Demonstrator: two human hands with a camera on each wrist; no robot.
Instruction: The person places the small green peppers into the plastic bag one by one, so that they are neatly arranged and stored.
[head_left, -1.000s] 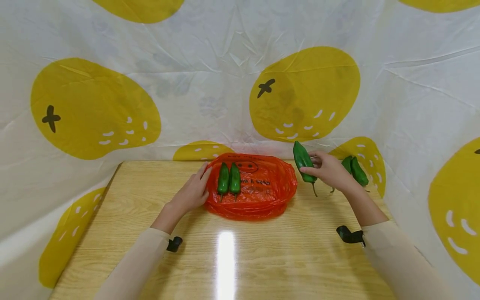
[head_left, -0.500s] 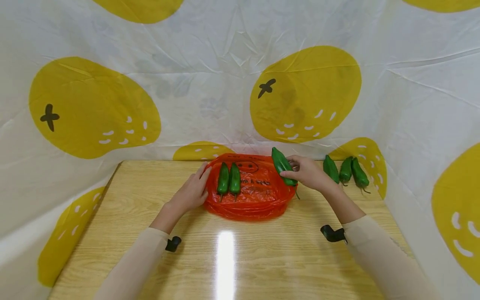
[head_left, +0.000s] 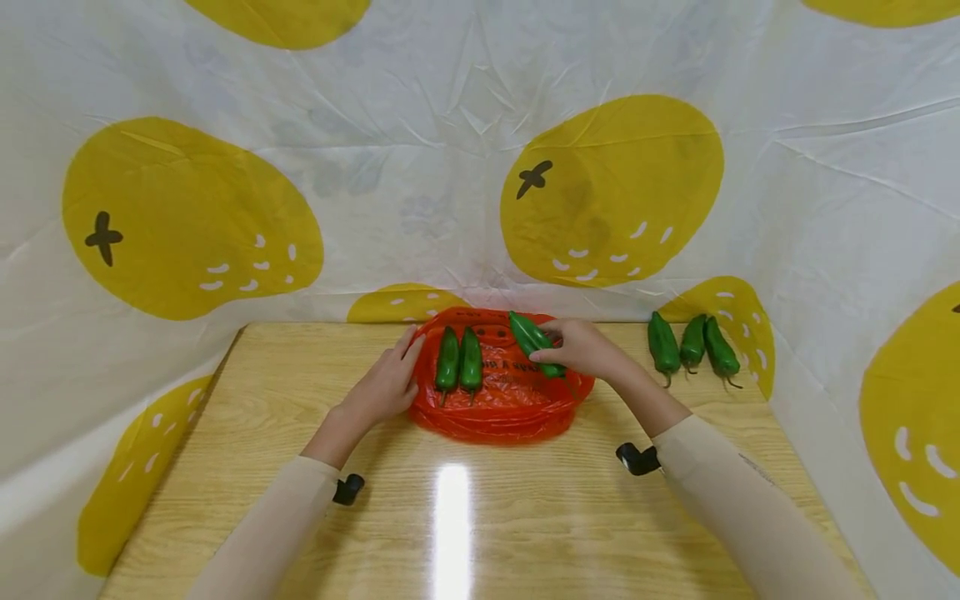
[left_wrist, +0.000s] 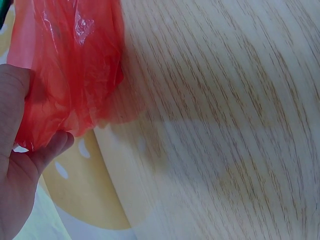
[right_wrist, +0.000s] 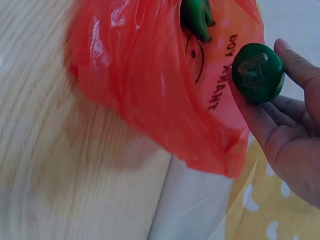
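Note:
A red plastic bag lies spread with its mouth facing up on the wooden table. Two green peppers rest side by side in its left part, stems toward the person. My left hand holds the bag's left edge, thumb and fingers on the film in the left wrist view. Over the bag's right part, my right hand grips another green pepper, its tip pointing up and left. The right wrist view shows that pepper stem end on, between thumb and fingers.
Three more green peppers lie in a row at the table's back right. A white cloth with yellow fruit prints hangs behind and at both sides. Small black devices sit at the wrists of the sleeves.
My right hand has carried its pepper leftward and a little lower, from right of the bag to over it. The row of peppers has come into full sight. My left hand stays put.

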